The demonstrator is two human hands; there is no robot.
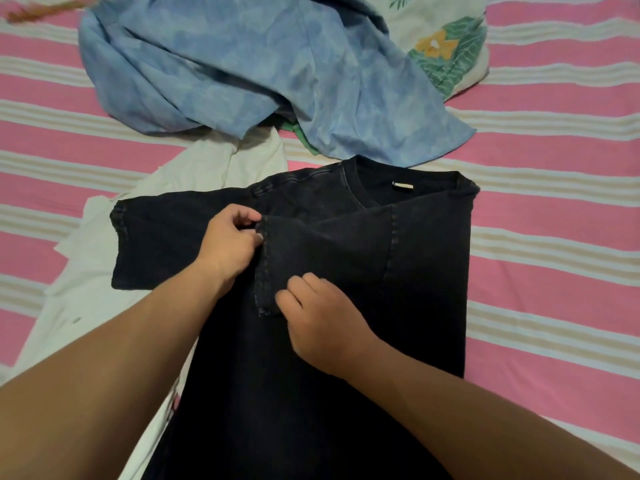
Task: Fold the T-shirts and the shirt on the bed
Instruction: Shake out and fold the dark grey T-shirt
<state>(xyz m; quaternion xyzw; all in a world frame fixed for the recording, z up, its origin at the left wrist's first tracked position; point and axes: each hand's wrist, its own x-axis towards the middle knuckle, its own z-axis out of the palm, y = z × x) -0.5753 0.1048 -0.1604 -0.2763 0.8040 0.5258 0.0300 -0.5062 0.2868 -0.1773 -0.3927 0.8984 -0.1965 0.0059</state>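
Pinching the folded-in sleeve hem of the black cotton T-shirt [346, 271], your left hand [230, 249] and right hand [323, 322] hold its ends. Tugging unevenly could skew the fold or drag the shirt across the striped bed [554, 237].

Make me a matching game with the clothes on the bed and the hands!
Things:
1. black T-shirt
2. blue T-shirt
3. white garment
4. left hand

Descriptions:
A. crumpled at the far end of the bed
B. pinching the folded-over sleeve's hem
C. lying partly under the black one
D. spread out flat, one sleeve folded in

Pairs: 1-D, 2-A, 3-C, 4-B
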